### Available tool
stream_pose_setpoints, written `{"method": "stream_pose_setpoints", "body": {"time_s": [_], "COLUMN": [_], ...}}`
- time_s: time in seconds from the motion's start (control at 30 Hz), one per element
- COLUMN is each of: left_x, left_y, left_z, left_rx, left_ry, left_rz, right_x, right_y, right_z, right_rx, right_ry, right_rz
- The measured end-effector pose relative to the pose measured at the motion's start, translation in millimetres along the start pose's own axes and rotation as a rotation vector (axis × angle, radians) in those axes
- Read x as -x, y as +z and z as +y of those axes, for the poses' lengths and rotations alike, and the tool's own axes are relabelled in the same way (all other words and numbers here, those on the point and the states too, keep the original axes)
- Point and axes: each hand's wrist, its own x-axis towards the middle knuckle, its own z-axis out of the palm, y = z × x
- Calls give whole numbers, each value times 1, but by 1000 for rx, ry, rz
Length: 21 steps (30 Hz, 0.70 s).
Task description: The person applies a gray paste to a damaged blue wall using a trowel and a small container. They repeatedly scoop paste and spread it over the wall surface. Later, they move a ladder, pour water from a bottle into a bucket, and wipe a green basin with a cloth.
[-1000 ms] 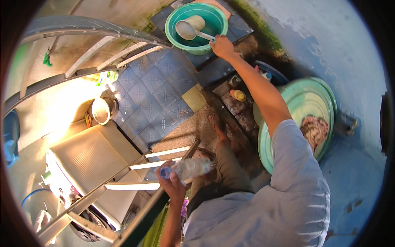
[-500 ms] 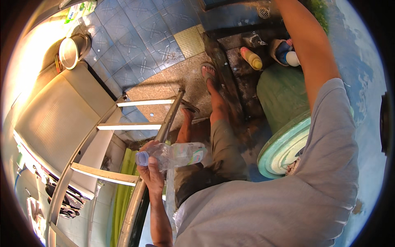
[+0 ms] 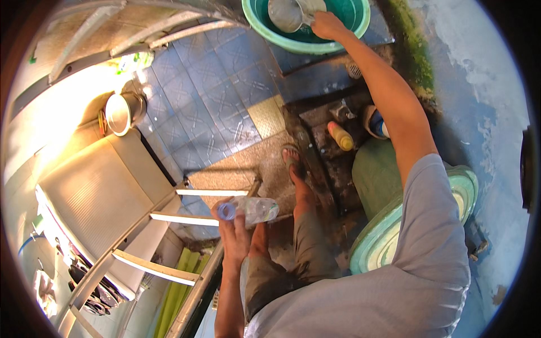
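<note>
My left hand (image 3: 231, 230) is wrapped round a clear plastic bottle (image 3: 260, 209), which lies on its side in the air in front of my legs. The bottle's bluish neck is by my thumb, and no cap shows on it. Far ahead, my right arm is stretched out. My right hand (image 3: 328, 26) grips the handle of a grey dipper (image 3: 286, 16), its fingers closed. That dipper is inside a green basin (image 3: 267, 38), which the upper edge of the picture cuts off. How much water the basin holds, I cannot tell.
A metal ladder (image 3: 158, 265) stands close to my left arm, beside a cream washing machine (image 3: 101, 191). To my right is a large green drum (image 3: 376, 174) with a round pale-green lid (image 3: 366, 250). A yellow bottle (image 3: 341, 137) stands on the dark ledge. A white bucket (image 3: 119, 114) is far left.
The view has tilted forward, bringing the green basin, the dipper and my right hand into sight. My left hand still holds the bottle, now slightly to the right in the picture.
</note>
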Motion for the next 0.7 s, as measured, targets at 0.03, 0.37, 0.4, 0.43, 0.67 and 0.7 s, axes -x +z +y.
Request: {"method": "stream_pose_setpoints", "body": {"time_s": [0.03,0.37,0.4,0.43,0.67,0.7], "left_x": [-13,-163,-175,-186,-240,-246], "left_y": [7,48,48,50,69,73], "left_z": [6,104,118,131,217,228], "left_rx": [-53,-34,-72,-119,-275,-273], "left_ry": [64,472,518,572,632,713], "left_rz": [-4,13,4,2,4,38], "right_x": [-2,83,91,98,132,134], "right_y": [-14,-145,-162,-178,-284,-296], "right_z": [3,11,11,11,4,4], "right_rx": [-227,-894,-902,-907,-864,-830], "right_ry": [154,397,364,368,358,372], "right_rz": [-126,-93,-86,-87,-24,-17]}}
